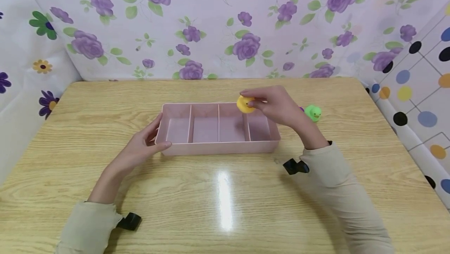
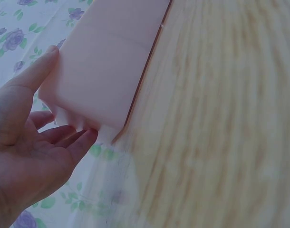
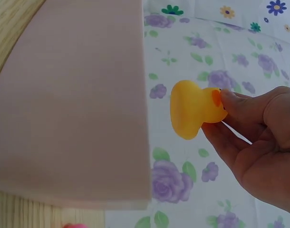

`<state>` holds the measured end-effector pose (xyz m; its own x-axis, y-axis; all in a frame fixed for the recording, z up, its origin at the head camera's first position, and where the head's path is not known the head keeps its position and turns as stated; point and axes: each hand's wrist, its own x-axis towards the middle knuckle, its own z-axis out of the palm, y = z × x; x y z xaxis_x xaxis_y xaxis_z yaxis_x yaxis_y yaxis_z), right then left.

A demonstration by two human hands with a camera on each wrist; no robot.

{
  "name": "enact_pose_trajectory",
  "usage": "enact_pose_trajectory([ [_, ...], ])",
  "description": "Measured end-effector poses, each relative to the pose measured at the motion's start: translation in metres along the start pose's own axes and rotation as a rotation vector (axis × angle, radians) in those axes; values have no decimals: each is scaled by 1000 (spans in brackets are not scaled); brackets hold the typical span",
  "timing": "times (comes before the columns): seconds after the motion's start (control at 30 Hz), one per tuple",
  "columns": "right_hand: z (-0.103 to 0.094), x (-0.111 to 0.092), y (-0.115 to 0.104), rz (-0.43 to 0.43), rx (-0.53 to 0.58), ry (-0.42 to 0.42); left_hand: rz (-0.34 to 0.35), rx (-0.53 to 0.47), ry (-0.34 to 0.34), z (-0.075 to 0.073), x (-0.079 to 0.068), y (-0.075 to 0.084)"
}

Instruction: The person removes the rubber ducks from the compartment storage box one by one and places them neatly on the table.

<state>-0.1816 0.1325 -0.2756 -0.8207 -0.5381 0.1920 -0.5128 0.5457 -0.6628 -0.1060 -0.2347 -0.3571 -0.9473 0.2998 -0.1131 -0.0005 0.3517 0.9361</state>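
A pink divided box (image 1: 218, 147) with a row of several compartments sits on the table, no objects visible in them. My left hand (image 1: 142, 144) grips its left end, thumb at the front rim and fingers along the end wall. In the left wrist view the thumb of that hand (image 2: 35, 137) lies on the long side of the box (image 2: 107, 57). Over the right half of the box, my right hand (image 1: 275, 103) pinches a yellow rubber duck (image 1: 243, 104) between thumb and fingers. The right wrist view shows the duck (image 3: 187, 109) held by its head, above rim height.
To the right of the box stands a green rubber duck (image 1: 313, 112), with a small purple thing (image 1: 301, 109) partly hidden behind my right wrist. A bit of something pink (image 3: 76, 225) shows at the right wrist view's bottom edge. Flowered cloth (image 1: 211, 23) hangs behind the wooden table (image 1: 197, 199).
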Motion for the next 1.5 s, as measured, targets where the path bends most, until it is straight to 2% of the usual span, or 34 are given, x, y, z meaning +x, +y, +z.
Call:
enact_pose_trajectory([
  [0.23,-14,-8,14,38,-4,25,2,9,-1,0,0,-2],
  [0.5,-29,-16,26,87,-60,54,7,19,3,-1,0,-2],
  [0.77,-39,-23,41,222,-43,78,10,13,0,-1,0,-1],
  [1.13,-58,-43,63,279,-65,61,29,7,-7,2,2,-4],
  [1.3,-68,-55,77,336,-81,49,18,2,-2,2,2,-4],
  [1.5,-76,-60,87,394,-85,36,18,3,-5,0,0,-4],
])
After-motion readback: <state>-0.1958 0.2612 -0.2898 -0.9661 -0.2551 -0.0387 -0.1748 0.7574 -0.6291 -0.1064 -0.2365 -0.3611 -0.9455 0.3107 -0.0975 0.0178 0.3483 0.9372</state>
